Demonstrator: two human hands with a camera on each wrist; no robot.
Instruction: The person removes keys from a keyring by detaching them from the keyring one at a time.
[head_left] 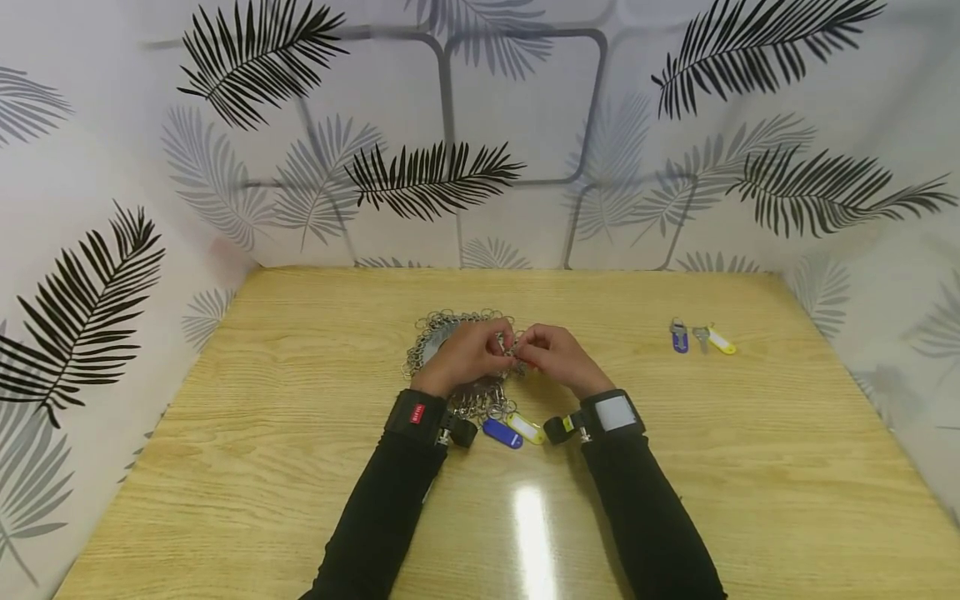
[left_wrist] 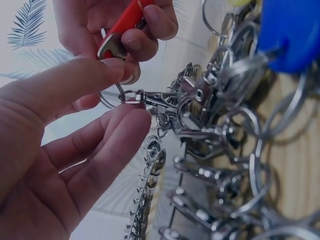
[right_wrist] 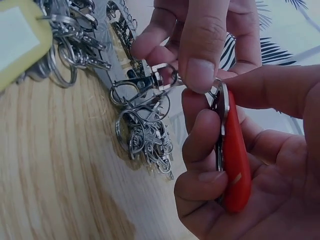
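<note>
Both hands met over the middle of the table (head_left: 300, 500), above a heap of metal clips and key rings (head_left: 465, 333) lying toward the far edge.

The left hand (head_left: 468, 354) pinched a small split ring (left_wrist: 111, 96) between thumb and forefinger; a swivel clip (left_wrist: 150, 100) hung from that ring and ran back into the heap. Fingers were curled, not spread.

The right hand (head_left: 555, 357) was closed round a red key tag (right_wrist: 234, 165), thumb and fingers wrapped along its length. The tag's metal end (left_wrist: 112, 46) sat right against the split ring, touching or nearly so; whether it was already threaded onto the ring could not be told from either wrist view.

Progress, judged only from how things lay: a blue tag (head_left: 501, 432) and a yellow tag (head_left: 527, 428) lay at the near side of the heap, between the wrists, apparently attached to rings there. A second blue tag (head_left: 678, 337), a key (head_left: 701, 336) and a second yellow tag (head_left: 722, 342) lay well apart toward the right edge, seemingly a finished or set-aside group. The red tag looked to be the piece in hand, its joining not visibly complete. Many bare clips remained in the heap.
</note>
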